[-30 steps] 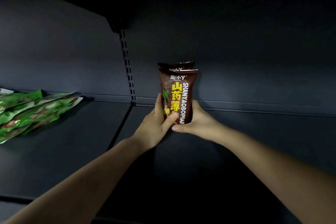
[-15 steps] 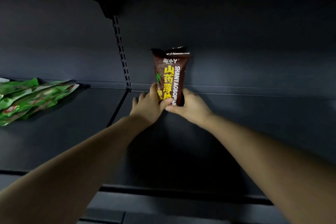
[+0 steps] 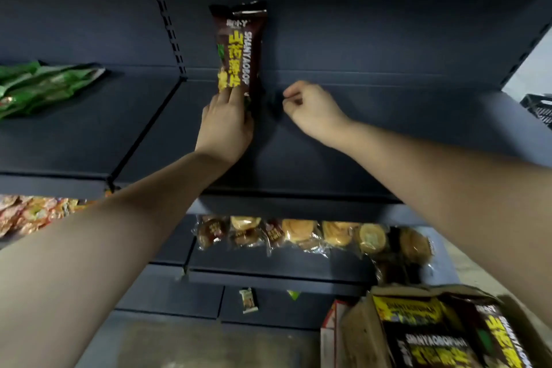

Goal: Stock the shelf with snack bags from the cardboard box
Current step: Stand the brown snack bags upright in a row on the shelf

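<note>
Two brown snack bags (image 3: 239, 48) with yellow lettering stand upright, one behind the other, against the back wall of the dark shelf (image 3: 388, 128). My left hand (image 3: 224, 125) rests on the lower front of the front bag, fingers lying flat against it. To the right of the bags, my right hand (image 3: 313, 110) hovers a short way off with curled fingers, holding nothing. The cardboard box (image 3: 358, 334) sits open at the bottom right, with more of the brown bags (image 3: 433, 343) inside.
Green snack bags (image 3: 44, 86) lie flat at the left of the same shelf, past an upright slotted rail (image 3: 167, 18). On the shelf below are wrapped pastries (image 3: 313, 233) and orange packets (image 3: 27, 212). A small packet (image 3: 248, 300) lies lower down.
My right hand has let go of the bags and moved off to the right. The left hand stays at the bags' base. My view has tilted down, showing the lower shelves and the box.
</note>
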`<state>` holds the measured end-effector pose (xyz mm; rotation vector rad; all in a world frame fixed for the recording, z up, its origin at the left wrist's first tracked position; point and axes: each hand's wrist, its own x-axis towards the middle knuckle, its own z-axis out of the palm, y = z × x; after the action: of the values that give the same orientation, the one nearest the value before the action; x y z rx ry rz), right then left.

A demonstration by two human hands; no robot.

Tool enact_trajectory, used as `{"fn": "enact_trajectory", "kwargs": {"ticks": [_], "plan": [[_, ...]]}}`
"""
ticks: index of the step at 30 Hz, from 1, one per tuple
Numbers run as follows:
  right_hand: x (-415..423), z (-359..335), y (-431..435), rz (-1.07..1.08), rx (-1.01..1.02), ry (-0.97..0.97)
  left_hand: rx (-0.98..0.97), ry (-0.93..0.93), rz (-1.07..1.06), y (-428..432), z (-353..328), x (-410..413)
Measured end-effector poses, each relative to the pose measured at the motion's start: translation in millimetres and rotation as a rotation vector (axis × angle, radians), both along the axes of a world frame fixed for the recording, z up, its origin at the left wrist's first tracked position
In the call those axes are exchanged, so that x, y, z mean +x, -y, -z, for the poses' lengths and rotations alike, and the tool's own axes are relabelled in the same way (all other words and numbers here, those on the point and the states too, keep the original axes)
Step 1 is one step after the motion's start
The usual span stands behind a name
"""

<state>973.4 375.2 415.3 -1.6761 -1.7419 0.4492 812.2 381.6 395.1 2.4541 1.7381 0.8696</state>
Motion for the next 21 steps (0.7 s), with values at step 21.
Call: {"fn": "enact_trajectory", "kwargs": {"ticks": [21], "plan": [[183.3, 56.1, 258.9, -0.095, -0.035, -0.237, -0.148, 0.289, 0.295, 268.6, 95.8, 187.3]]}}
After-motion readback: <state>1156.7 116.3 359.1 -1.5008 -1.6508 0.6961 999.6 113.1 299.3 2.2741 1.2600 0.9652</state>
